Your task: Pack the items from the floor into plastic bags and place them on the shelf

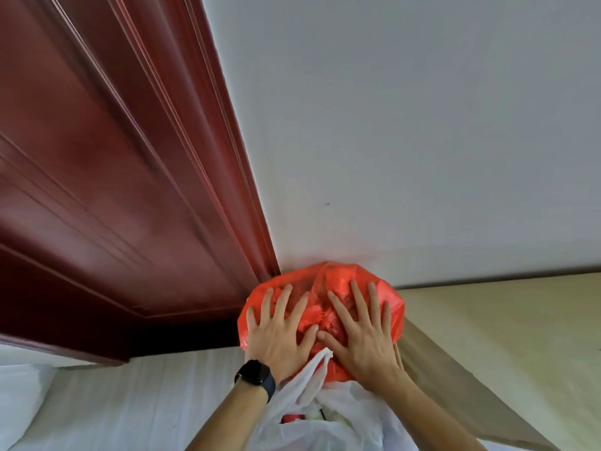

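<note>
A filled red plastic bag [338,278] sits high up against the white wall, beside the dark red door frame. My left hand [279,327], with a black watch on its wrist, presses flat on the bag's left side, fingers spread. My right hand [357,333] presses flat on its right side, fingers spread too. Just below the red bag is a white plastic bag [325,408] with its handle loop sticking up between my wrists; small items show faintly inside it. The surface under the red bag is hidden.
A dark red wooden door and frame [123,190] fill the left. A white wall [406,125] rises behind the bags. A tan cardboard-like panel [504,353] lies at the right. White striped cloth [130,402] spreads at the lower left.
</note>
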A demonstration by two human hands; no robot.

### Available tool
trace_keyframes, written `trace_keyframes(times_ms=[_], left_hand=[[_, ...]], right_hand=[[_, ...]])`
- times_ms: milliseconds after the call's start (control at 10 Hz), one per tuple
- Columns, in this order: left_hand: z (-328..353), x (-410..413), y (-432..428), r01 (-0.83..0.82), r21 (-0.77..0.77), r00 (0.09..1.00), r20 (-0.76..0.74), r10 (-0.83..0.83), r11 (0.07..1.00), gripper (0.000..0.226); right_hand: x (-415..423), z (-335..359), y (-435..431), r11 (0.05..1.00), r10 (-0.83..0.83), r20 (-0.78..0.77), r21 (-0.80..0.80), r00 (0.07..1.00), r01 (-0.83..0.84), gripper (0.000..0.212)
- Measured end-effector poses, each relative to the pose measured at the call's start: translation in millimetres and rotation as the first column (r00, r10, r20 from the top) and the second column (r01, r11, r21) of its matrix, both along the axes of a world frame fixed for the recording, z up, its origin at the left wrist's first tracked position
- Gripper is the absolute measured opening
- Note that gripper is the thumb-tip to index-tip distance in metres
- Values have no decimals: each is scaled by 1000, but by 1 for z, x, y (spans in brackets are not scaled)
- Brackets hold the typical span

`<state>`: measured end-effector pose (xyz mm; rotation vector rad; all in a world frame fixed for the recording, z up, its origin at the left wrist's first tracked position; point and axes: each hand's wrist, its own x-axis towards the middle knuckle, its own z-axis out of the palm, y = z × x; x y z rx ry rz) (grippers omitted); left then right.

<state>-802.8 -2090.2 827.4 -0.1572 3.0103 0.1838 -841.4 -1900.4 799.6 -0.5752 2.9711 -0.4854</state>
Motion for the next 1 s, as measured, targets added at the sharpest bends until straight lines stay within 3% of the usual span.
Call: trace_keyframes(times_ms=[100,200,300,400,500,600,700,900,1000], left_hand=[[8,-1,-1,-43,69,998,58,40,997,59],[46,-3,-3,-229,444,951,293,101,866,68],[82,18,3,-163,514,957,291,8,842,87],[65,52,24,74,215,993,73,-92,974,86],[18,54,33,54,57,997,-50,-51,997,68],[-10,43,30,8,-9,998,-65,-9,1000,65],[-10,34,31,-10,-8,994,-105,9,1000,65],[-17,32,33,-28,-46,986,-163,20,999,66],[-20,34,35,-18,-36,989,-146,13,999,65]], right_hand=[[-2,4,0,999,18,10,50,1000,-18,73],[-2,8,-2,998,9,44,68,999,-12,72],[-2,7,0,996,6,96,88,995,-14,73],[-1,9,0,996,0,113,91,994,-11,72],[0,19,3,999,15,122,49,992,-21,66],[10,26,8,997,-40,1,-61,999,40,60],[26,12,16,998,40,33,54,999,-42,59],[28,2,23,991,85,148,92,985,-99,63],[15,26,29,979,201,147,1,968,-204,55]])
